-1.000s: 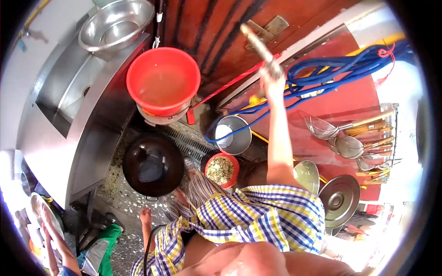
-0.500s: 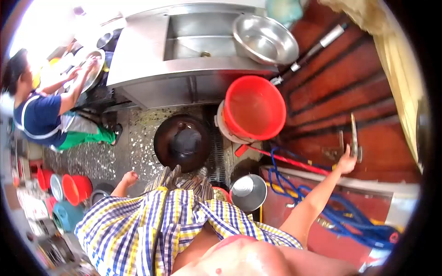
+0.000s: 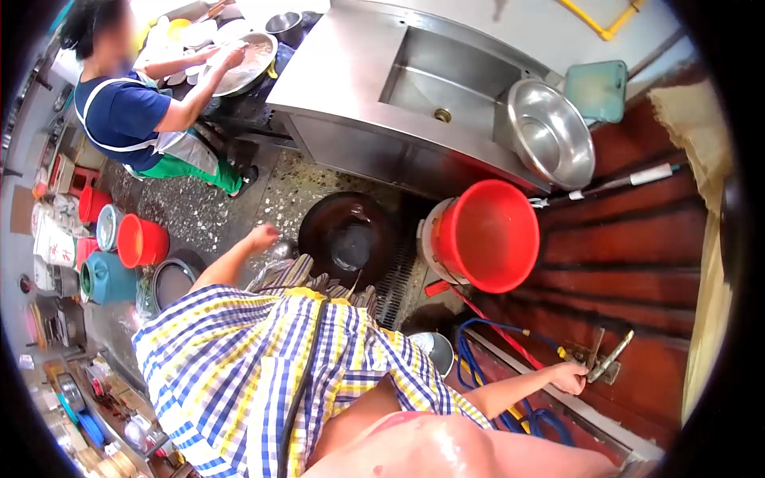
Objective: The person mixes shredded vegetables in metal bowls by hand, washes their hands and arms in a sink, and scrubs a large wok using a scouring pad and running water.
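My right hand is closed at the lower end of a metal door handle, which sticks out from the red-brown door. My left hand hangs out to the side, loosely curled, with nothing visible in it. Below that hand on the floor sits a large dark wok, with some liquid in its bottom. A blue-and-yellow checked apron covers my front.
A red bucket stands beside the door, below a steel sink and a steel basin. Blue hoses lie by the door. A person handles a bowl at the left. Red tubs stand on the floor.
The view has turned and shifted, so sink, bucket and co-worker appear further right. My right hand remains at the door handle; my left hand is still curled out to the side.
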The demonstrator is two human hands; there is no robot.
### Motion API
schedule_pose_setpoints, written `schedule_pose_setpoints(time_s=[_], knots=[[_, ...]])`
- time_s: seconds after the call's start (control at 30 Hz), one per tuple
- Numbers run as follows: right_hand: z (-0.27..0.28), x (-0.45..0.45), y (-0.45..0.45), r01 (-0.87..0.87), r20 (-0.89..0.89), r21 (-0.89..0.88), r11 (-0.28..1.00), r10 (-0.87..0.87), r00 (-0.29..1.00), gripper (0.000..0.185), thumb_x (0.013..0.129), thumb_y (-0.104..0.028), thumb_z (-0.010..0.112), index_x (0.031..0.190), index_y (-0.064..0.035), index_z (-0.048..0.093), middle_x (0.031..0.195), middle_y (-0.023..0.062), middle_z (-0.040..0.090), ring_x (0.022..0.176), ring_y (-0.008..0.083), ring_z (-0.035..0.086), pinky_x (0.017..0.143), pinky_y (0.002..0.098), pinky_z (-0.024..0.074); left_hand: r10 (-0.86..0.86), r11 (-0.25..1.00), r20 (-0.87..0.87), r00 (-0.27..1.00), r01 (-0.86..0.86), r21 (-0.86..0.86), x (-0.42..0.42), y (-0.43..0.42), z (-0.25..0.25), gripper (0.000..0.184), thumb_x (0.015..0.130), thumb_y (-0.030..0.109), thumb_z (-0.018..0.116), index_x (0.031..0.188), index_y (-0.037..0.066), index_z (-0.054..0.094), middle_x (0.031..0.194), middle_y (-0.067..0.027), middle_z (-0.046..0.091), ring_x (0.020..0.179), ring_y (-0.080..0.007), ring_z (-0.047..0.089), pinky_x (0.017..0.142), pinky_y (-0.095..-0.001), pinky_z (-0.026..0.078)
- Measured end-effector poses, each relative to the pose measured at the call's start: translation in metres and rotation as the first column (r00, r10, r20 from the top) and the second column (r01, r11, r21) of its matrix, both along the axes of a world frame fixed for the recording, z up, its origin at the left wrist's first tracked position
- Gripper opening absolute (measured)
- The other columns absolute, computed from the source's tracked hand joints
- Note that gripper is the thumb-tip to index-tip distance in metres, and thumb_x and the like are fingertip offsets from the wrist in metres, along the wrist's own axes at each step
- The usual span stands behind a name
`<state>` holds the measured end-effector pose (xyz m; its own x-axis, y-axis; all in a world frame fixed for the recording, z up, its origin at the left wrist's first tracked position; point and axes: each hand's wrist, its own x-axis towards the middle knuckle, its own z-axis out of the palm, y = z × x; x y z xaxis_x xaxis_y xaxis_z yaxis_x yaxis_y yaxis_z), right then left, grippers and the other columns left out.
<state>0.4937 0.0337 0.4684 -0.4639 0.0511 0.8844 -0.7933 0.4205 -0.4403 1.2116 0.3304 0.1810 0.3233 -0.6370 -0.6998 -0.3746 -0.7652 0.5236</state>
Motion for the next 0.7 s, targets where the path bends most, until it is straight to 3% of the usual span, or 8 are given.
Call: schedule_pose_setpoints(time_s=[0.1,0.17,0.2,0.27,0.33,0.43,0.57,0.7], knots=[[-0.006,0.145,-0.002,-0.512,0.169,0.061,0.857,0.497,0.851,0.014,0.076,-0.008,0.057,0.081,0.0014,0.048,0.074,0.0136,0.054,0.068,0.0232,0.053,0.067,0.0344,0.0446,0.099,0.969,0.019,0.995,-0.092,-0.231,0.015,-0.051,0.027,0.032,0.075,0.017,0.058,0.104,0.003,0.056,0.092,-0.0088,0.062,0.086,-0.0153,0.058,0.076,-0.0283,0.046],[-0.037,0.228,-0.017,-0.873,0.260,0.094,0.479,0.834,0.486,0.019,0.072,0.009,0.052,0.087,-0.0007,0.048,0.083,0.0080,0.051,0.073,0.0174,0.050,0.069,0.0288,0.0441,0.110,0.896,-0.037,0.993,-0.115,-0.429,0.023,-0.099,0.059,0.033,0.076,0.011,0.056,0.108,0.003,0.052,0.097,-0.0081,0.060,0.091,-0.0153,0.057,0.079,-0.0284,0.045],[-0.058,0.260,-0.023,-0.970,0.409,-0.210,0.121,0.912,0.025,0.015,0.077,-0.003,0.056,0.090,-0.0009,0.049,0.085,0.0094,0.052,0.077,0.0182,0.051,0.071,0.0298,0.0433,0.135,0.843,-0.077,0.988,-0.155,-0.515,0.025,-0.122,0.079,0.034,0.077,0.009,0.055,0.110,0.004,0.051,0.098,-0.0070,0.059,0.091,-0.0133,0.056,0.077,-0.0272,0.045],[-0.064,0.337,-0.016,-0.955,0.310,0.287,0.082,0.935,0.173,0.016,0.076,0.001,0.053,0.093,0.0008,0.052,0.094,0.0112,0.048,0.073,0.0157,0.050,0.066,0.0241,0.0444,0.134,0.715,-0.042,0.990,-0.126,-0.688,0.032,-0.161,0.149,0.033,0.079,0.010,0.053,0.111,0.005,0.050,0.095,-0.0052,0.059,0.083,-0.0115,0.054,0.072,-0.0257,0.045],[-0.050,0.401,0.004,-0.978,0.580,0.113,-0.177,0.810,-0.080,0.014,0.078,-0.005,0.054,0.091,0.0000,0.054,0.098,0.0119,0.048,0.070,0.0147,0.050,0.060,0.0234,0.0451,0.226,0.671,-0.121,0.967,-0.245,-0.700,0.052,-0.200,0.192,0.040,0.080,0.016,0.055,0.117,0.006,0.044,0.105,-0.0100,0.054,0.094,-0.0181,0.053,0.079,-0.0294,0.044],[-0.045,0.435,0.009,-0.933,0.639,0.132,-0.334,0.748,-0.178,0.011,0.078,-0.007,0.055,0.087,-0.0017,0.055,0.092,0.0100,0.052,0.067,0.0149,0.051,0.056,0.0227,0.0448,0.423,0.512,0.024,0.906,-0.217,-0.831,0.087,-0.267,0.212,0.048,0.081,0.025,0.054,0.122,0.006,0.037,0.114,-0.0174,0.047,0.102,-0.0290,0.049,0.086,-0.0384,0.039],[-0.089,0.484,0.006,-0.919,0.586,0.313,-0.242,0.810,-0.014,0.007,0.077,-0.013,0.054,0.078,-0.0064,0.056,0.071,0.0066,0.054,0.066,0.0251,0.052,0.064,0.0365,0.0379,0.731,0.378,0.337,0.593,0.059,-0.924,0.169,-0.308,0.233,0.048,0.074,0.013,0.054,0.115,-0.005,0.037,0.113,-0.0252,0.043,0.106,-0.0397,0.041,0.091,-0.0413,0.033],[-0.091,0.482,0.028,-0.857,0.466,0.507,-0.091,0.866,0.183,0.010,0.076,-0.018,0.056,0.074,-0.0081,0.055,0.065,0.0054,0.052,0.065,0.0247,0.051,0.063,0.0368,0.0345,0.875,0.395,0.281,0.395,-0.244,-0.886,0.223,-0.308,0.230,0.065,0.067,0.015,0.057,0.123,-0.001,0.028,0.122,-0.0341,0.024,0.114,-0.0457,0.027,0.097,-0.0461,0.024]])
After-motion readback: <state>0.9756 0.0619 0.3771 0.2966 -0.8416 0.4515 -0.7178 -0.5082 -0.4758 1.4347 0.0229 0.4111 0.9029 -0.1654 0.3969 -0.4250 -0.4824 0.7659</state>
